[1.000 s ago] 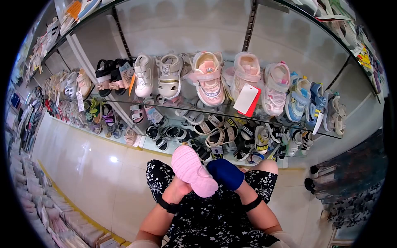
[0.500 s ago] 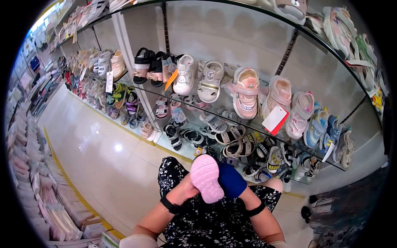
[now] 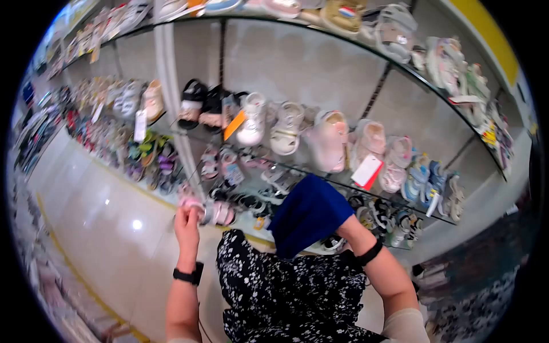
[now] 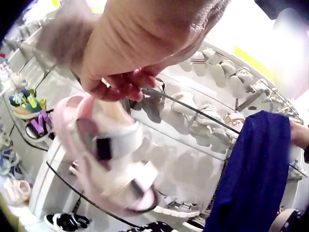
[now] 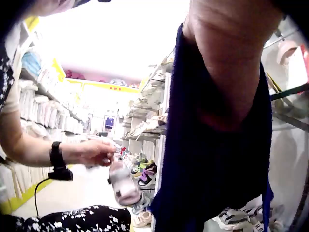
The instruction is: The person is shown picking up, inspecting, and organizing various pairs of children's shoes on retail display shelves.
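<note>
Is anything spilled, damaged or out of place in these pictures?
Nothing looks spilled or damaged. Mildly odd, perhaps: the blue cloth draped over the right hand, in front of displayed shoes. The pink sandal hangs askew, but the left hand holds it.

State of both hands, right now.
Left hand: holding a pink-and-white sandal.
Right hand: partly covered by blue cloth; open or closed, cannot tell.

L hand point(image 3: 186, 226) curled, R hand point(image 5: 227, 72) (part hidden)

Pink/wht sandal point(image 4: 116, 140) hangs fr. L hand point(image 3: 186, 226); blue cloth point(image 3: 309, 214) over R hand point(image 3: 346, 227).
</note>
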`<state>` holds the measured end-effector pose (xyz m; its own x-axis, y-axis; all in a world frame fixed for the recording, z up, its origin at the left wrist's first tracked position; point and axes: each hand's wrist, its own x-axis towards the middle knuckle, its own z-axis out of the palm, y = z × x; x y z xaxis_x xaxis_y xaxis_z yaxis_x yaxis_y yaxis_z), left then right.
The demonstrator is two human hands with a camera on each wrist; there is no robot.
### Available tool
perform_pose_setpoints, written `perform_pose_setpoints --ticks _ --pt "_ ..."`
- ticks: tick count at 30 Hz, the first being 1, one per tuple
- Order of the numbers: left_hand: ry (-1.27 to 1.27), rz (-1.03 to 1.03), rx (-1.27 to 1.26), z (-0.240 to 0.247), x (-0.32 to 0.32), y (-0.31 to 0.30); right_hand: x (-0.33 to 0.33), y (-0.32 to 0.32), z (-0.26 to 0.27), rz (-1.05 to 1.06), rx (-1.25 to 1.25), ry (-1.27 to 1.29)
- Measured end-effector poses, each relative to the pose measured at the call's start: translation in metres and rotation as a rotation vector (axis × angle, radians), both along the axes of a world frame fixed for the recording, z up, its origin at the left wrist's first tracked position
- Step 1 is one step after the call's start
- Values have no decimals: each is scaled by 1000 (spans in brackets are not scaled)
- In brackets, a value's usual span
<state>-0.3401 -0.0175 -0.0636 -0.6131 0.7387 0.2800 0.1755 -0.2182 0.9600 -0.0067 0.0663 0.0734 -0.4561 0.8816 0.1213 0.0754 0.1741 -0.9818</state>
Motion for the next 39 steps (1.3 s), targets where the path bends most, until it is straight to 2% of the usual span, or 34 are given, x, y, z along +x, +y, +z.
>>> perform_pose_setpoints --ticks 1,3,5,6,9,11,12,16,19,20,22,23,25,26,27,28,29,30,31,32,34,35,36,38,39 --pt "-107 -90 -25 -11 5 9 4 -1 -6 -111 -367 401" --pt "-312 -210 -113 -48 2 22 12 10 -13 -180 -514 446" --pt "-484 -119 -164 -70 4 32 14 17 -14 10 -472 585" --pt "-664 -50 -178 -83 0 35 12 14 -12 14 -470 618" --pt "-680 71 -226 -123 -20 21 21 6 -17 -19 -490 617" --pt "-700 19 -313 -153 -32 -7 15 8 -22 -16 -562 597" --pt "-683 11 -400 -146 -33 -15 13 10 -29 -44 -596 596" --pt "-617 -84 -348 -128 -13 -25 -8 15 -44 -41 -683 614" --pt "-564 -267 -152 -90 12 -17 -45 7 -18 167 -637 540" --pt "-506 -315 -162 -80 19 -13 -58 3 -3 279 -504 368" --pt "-419 -440 -141 -51 38 -7 -86 -6 30 441 -71 51" --pt "-220 -495 -101 -34 46 -6 -100 -13 46 489 230 -98" --pt "146 -467 -19 5 67 -11 -107 -19 53 577 362 -311" --pt "241 -569 -53 21 74 -14 -110 -22 56 624 436 -411" --pt "339 -669 -88 32 79 -15 -101 -35 62 538 298 -525" --pt "188 -861 -259 32 82 -11 -82 -30 46 597 222 -352" --pt "298 -761 -279 15 85 -9 -63 -26 29 664 134 -177" --pt "659 -727 -304 2 79 0 -44 -22 13 738 44 -13" --pt "1022 -675 -326 -8 71 6 -32 -28 20 812 -48 171" --pt "428 -779 -283 -17 66 5 -16 -23 -4 758 13 77" --pt "-779 -843 -161 -31 69 -4 -8 -17 -28 749 -75 -139" --pt "-954 -816 -242 21 82 -11 -7 -21 -34 731 -124 -247" --pt "-1025 -796 -252 42 93 -12 -16 -31 -12 641 318 -404" --pt "-1072 -746 -214 50 108 -7 -22 -14 -79 549 446 -137" --pt "-1080 -716 -187 50 113 -4 -15 -18 -90 500 362 -33"
